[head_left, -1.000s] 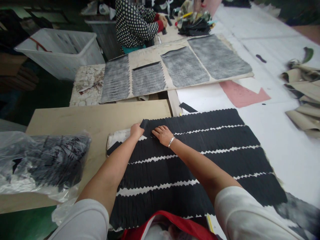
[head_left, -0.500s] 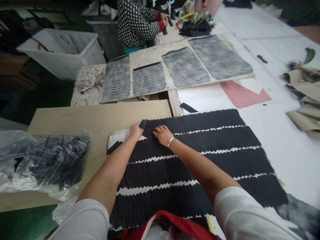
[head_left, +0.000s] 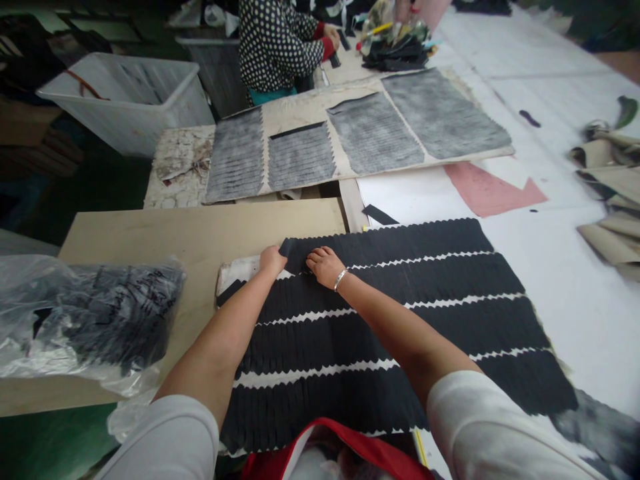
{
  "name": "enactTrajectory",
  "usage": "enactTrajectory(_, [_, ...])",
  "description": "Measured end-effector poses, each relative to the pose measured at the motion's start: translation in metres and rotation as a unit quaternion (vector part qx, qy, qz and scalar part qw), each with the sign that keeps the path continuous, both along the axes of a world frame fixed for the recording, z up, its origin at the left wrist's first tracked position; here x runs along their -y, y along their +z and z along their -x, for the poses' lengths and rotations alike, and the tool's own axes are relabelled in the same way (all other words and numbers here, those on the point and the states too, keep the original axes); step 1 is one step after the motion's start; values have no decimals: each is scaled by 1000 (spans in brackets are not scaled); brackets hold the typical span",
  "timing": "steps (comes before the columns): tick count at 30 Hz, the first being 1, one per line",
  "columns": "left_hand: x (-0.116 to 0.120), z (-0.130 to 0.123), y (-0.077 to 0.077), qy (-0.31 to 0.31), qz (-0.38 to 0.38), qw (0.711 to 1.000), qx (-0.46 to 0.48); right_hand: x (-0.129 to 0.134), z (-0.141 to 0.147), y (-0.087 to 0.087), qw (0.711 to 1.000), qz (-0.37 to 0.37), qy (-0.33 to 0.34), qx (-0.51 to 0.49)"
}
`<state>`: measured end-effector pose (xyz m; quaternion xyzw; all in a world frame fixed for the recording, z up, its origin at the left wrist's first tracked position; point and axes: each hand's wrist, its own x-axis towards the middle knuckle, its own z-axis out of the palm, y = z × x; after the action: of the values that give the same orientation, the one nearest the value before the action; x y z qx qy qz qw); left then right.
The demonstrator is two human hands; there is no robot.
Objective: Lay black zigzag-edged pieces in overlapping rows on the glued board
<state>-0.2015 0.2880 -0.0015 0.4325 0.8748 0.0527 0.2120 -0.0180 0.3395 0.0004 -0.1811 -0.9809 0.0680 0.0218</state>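
Rows of overlapping black strips (head_left: pixel 450 287) with zigzag ends cover a pale board in front of me. My left hand (head_left: pixel 273 261) pinches the end of a black strip (head_left: pixel 287 247) at the left end of the farthest row. Just right of it, my right hand (head_left: pixel 325 265) rests on the same row, fingers bent and close together; whether anything is under the fingertips is hidden. A bracelet (head_left: pixel 341 279) circles my right wrist. Another black strip (head_left: pixel 231 293) lies at the board's left edge, beside my left forearm.
A plastic bag of black pieces (head_left: pixel 125 313) lies on the wooden table (head_left: pixel 200 230) at left. Beyond my hands is a board with grey strips (head_left: pixel 375 133). A person in a dotted top (head_left: pixel 277 47) works behind it. Beige pieces (head_left: pixel 610 237) are at right.
The view has shifted slightly, so the background sits a little further right. Both hands keep almost the same place on the far row.
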Motion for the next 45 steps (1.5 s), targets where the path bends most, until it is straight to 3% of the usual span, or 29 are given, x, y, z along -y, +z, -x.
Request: enactTrajectory(45, [9,13,4,-21,12,1000,-12,6,21,2,998,-39,10,40])
